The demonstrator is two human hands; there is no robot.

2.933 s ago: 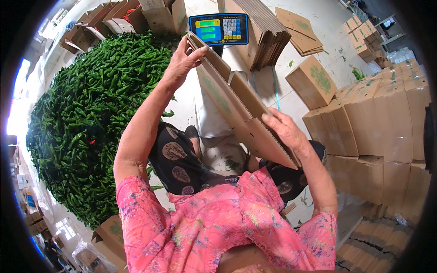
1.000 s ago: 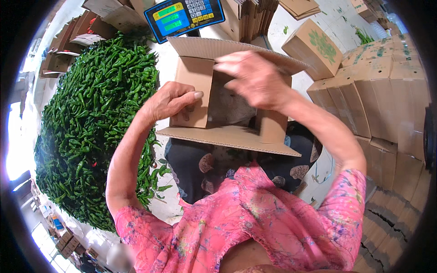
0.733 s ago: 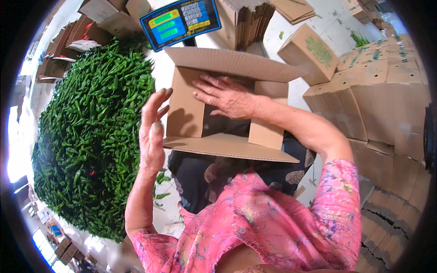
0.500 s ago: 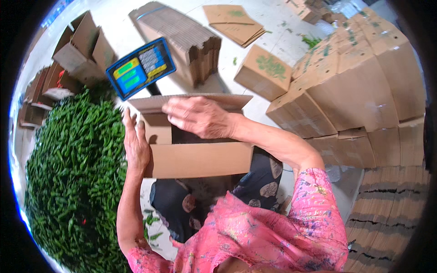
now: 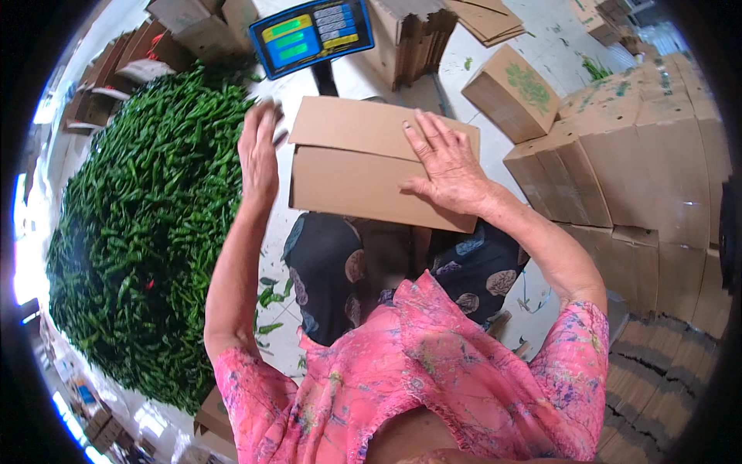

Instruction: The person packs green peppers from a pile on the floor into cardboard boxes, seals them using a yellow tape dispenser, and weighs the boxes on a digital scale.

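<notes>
A brown cardboard box (image 5: 352, 184) is in front of my knees, its two long flaps folded down over the top with a narrow gap between them at the left. My right hand (image 5: 452, 166) lies flat across the right part of both flaps, fingers spread. Just off the box's left end, my left hand (image 5: 261, 155) is raised with its fingers stretched out and slightly blurred, holding nothing. Beyond the box stands a scale display (image 5: 313, 37) with a blue frame on a dark post. The flaps hide the box's inside.
A large heap of green chili peppers (image 5: 147, 240) fills the left side. Closed cartons (image 5: 634, 170) are stacked at the right, with a single carton (image 5: 510, 97) beside them. Flattened cardboard (image 5: 657, 371) is piled at the lower right. Open boxes (image 5: 131, 62) stand at the far left.
The far flap, upright before, now lies folded down and the box opening is covered. My right hand has flattened onto the flaps. The whole view has shifted.
</notes>
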